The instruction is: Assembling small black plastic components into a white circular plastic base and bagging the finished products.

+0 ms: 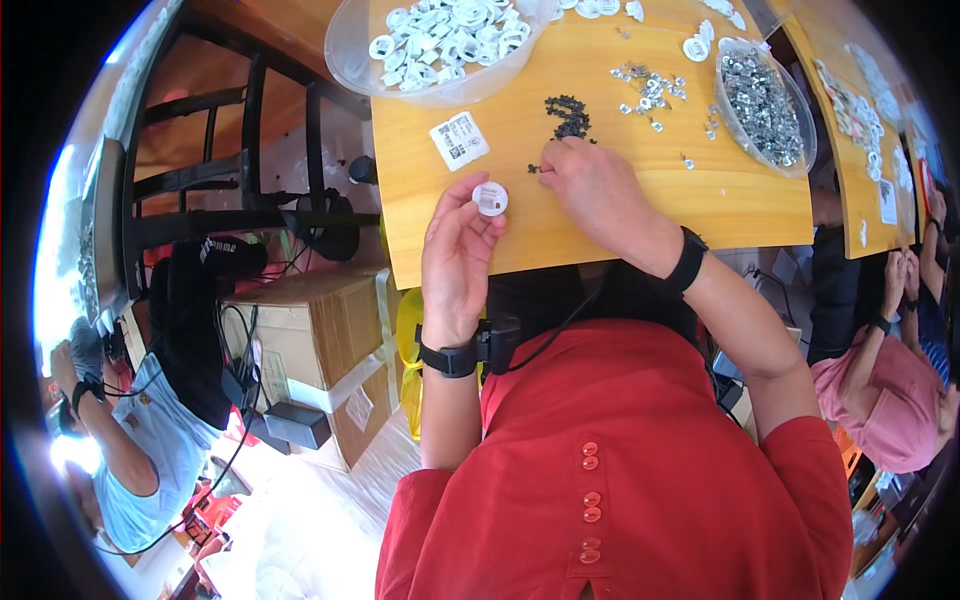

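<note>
My left hand (458, 245) is closed on a round white plastic piece (490, 198), held between thumb and fingers above the table's near edge. A small dark spot shows on its face. To its right, my right hand (598, 190) reaches over the table with its fingers pinched together. Whatever lies between those fingertips is too small to make out. Small black parts (570, 118) lie in a loose pile just beyond the right hand, and a few strays (533, 169) are by its fingertips. A white printed card (460, 140) rests beyond the left hand.
A clear tub (345, 50) of white plastic pieces stands at the far left of the wooden table (430, 245). Loose shiny metal parts (652, 92) lie right of the black pile, beside a clear container (808, 150) full of them. A cardboard box (345, 330) stands left. Other people sit on both sides.
</note>
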Action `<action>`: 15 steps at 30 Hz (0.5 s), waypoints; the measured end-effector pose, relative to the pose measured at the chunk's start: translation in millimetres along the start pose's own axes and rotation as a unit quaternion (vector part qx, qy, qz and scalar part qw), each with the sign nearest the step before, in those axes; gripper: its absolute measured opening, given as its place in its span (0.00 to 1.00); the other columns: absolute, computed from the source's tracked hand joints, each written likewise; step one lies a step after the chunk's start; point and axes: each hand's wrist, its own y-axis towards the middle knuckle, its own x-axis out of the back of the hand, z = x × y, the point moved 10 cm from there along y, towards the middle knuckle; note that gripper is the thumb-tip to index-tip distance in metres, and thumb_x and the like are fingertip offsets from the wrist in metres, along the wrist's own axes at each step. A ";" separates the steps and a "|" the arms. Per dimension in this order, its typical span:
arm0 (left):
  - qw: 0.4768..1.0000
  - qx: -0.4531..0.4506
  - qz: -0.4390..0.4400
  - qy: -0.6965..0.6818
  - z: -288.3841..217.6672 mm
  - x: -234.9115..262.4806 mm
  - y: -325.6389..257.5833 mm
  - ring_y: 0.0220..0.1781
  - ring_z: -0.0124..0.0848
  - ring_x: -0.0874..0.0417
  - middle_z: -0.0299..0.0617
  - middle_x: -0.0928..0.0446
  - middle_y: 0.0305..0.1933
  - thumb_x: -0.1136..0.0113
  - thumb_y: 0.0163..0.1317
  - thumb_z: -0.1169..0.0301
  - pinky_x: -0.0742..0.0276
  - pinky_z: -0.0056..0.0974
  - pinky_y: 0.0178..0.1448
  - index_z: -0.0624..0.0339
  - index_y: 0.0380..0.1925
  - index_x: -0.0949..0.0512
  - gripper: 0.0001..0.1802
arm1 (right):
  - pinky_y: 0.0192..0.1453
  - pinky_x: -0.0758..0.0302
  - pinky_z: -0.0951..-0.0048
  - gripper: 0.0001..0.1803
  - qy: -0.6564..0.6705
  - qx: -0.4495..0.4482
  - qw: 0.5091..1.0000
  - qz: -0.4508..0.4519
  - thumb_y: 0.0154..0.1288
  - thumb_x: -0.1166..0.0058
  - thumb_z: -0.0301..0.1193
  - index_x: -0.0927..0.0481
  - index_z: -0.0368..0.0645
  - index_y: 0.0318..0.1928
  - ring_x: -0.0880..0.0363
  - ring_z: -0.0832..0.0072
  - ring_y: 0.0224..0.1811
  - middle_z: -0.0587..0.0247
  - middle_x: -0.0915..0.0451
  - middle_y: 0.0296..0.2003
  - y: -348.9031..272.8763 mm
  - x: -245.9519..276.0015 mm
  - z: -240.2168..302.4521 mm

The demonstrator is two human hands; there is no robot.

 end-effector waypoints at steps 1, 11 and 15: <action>1.000 -0.001 -0.002 0.000 0.2 1.0 -0.1 0.37 0.26 0.25 0.42 0.25 0.43 0.56 0.65 0.73 0.28 0.30 0.46 0.66 0.52 0.31 0.16 | 0.37 0.24 0.56 0.07 -0.009 -0.006 1.000 0.003 0.57 0.45 0.27 0.25 0.36 0.33 0.20 0.53 0.35 0.50 0.23 0.32 -0.3 -0.4 -1.9; 0.998 0.016 0.040 -0.050 6.9 -4.5 2.5 0.47 0.29 0.24 0.44 0.25 0.47 0.52 0.66 0.72 0.25 0.31 0.49 0.66 0.54 0.33 0.18 | 0.36 0.25 0.56 0.07 -0.028 -0.010 0.999 -0.015 0.58 0.46 0.28 0.25 0.37 0.34 0.21 0.54 0.35 0.52 0.23 0.33 -7.0 22.0 -13.3; 0.998 0.015 0.039 -0.048 7.2 -3.0 2.4 0.47 0.29 0.24 0.45 0.24 0.46 0.51 0.66 0.71 0.25 0.31 0.49 0.66 0.53 0.32 0.17 | 0.36 0.26 0.59 0.07 -0.001 0.005 0.999 -0.033 0.57 0.43 0.30 0.24 0.40 0.33 0.21 0.57 0.34 0.56 0.23 0.31 -1.7 20.8 -0.6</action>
